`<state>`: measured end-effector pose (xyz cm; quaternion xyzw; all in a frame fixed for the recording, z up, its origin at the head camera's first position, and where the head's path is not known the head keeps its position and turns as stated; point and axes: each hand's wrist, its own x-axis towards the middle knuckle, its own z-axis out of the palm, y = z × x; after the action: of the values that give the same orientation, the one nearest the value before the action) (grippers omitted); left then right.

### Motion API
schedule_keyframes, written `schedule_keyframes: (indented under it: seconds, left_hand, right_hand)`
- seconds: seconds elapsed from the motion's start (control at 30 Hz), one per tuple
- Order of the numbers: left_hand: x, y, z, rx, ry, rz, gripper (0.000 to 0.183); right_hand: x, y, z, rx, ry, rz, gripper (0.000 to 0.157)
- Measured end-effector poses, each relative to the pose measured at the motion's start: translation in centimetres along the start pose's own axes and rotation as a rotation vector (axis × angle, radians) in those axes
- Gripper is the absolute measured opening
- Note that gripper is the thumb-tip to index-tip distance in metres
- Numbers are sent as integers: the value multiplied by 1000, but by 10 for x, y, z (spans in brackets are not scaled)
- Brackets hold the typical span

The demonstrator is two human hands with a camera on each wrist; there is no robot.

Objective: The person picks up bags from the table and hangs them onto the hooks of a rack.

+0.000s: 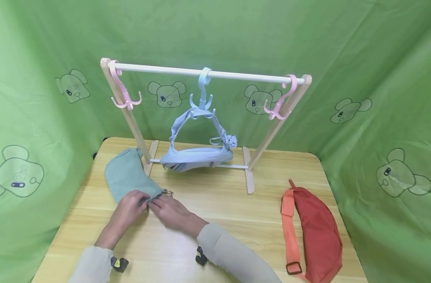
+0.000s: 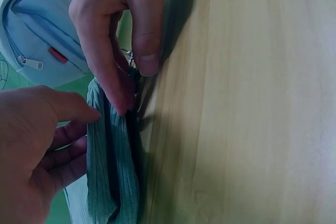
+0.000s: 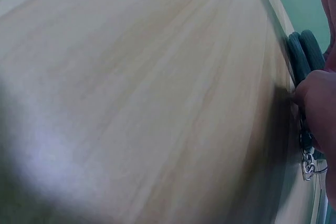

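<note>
A green ribbed fabric bag [image 1: 125,173] lies at the left of the table, with a small metal chain [image 3: 308,165] at its near right end. My left hand [image 1: 131,206] pinches the bag's opening edge; in the left wrist view, a fingertip of that left hand [image 2: 37,145] presses the ribbed rim [image 2: 97,145] and other fingers curl behind it. Close beside it, my right hand [image 1: 169,210] grips the same edge by the chain. The right hand's fingertips [image 2: 123,103] reach into the opening in the left wrist view. Part of the right hand [image 3: 320,108] shows in the right wrist view.
Behind the hands stands a rack with a white bar [image 1: 158,69]. A light blue bag [image 1: 197,157] hangs from its blue hook [image 1: 202,90]. Pink hooks [image 1: 127,101] hang near both ends. A red bag [image 1: 319,232] with an orange strap [image 1: 289,232] lies at the right.
</note>
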<state>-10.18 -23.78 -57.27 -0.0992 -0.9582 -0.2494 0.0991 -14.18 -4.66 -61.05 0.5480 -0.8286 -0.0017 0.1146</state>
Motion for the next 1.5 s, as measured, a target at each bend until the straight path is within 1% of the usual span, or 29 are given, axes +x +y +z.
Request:
schedule_keyframes:
  seconds: [0.23, 0.37, 0.5, 0.6, 0.63, 0.73, 0.83, 0.93, 0.97, 1.1, 1.2, 1.3, 1.37, 1.43, 1.5]
  left_hand:
    - [2, -2, -7, -9, 20, -9, 22]
    - [4, -4, -10, -19, 29, -7, 22]
    - [6, -5, -13, -29, 38, -3, 22]
    - [7, -6, -15, -37, 47, -3, 21]
    - [7, -6, -16, -43, 50, -4, 21]
    - [7, -5, -17, -56, 68, -6, 21]
    - [6, -4, -19, -66, 92, -6, 20]
    - [8, -1, -20, -68, 121, -2, 20]
    - [8, -1, -21, -68, 132, -1, 20]
    - [10, 2, -23, -69, 193, 1, 19]
    - [10, 4, -24, -68, 247, 9, 20]
    - [10, 6, -24, -71, 282, 7, 21]
    - [9, 6, -25, -72, 294, 5, 21]
    - [8, 7, -25, -74, 300, 6, 22]
    - [7, 6, -25, -74, 307, 14, 22]
  right_hand:
    - [3, -5, -3, -8, -128, 65, 51]
    - [6, -7, -2, -46, -192, 94, 54]
    - [10, -7, 1, -94, -208, 105, 54]
    - [10, -7, 3, -97, -211, 110, 54]
    - [10, -7, 3, -79, -209, 117, 55]
    - [8, -7, 4, -4, -163, 147, 50]
    - [6, -8, 4, 43, -64, 174, 40]
    - [6, -8, 5, 22, 29, 181, 32]
    - [6, -8, 5, 12, 48, 182, 31]
    - [5, -7, 4, -9, 82, 193, 29]
    - [4, -5, 5, -17, 87, 223, 27]
    - [2, -3, 8, -14, 103, 270, 22]
    - [0, -1, 10, -13, 121, 313, 19]
    - [-2, 1, 10, 19, 145, 376, 15]
    - [-4, 3, 10, 66, 166, 457, 15]
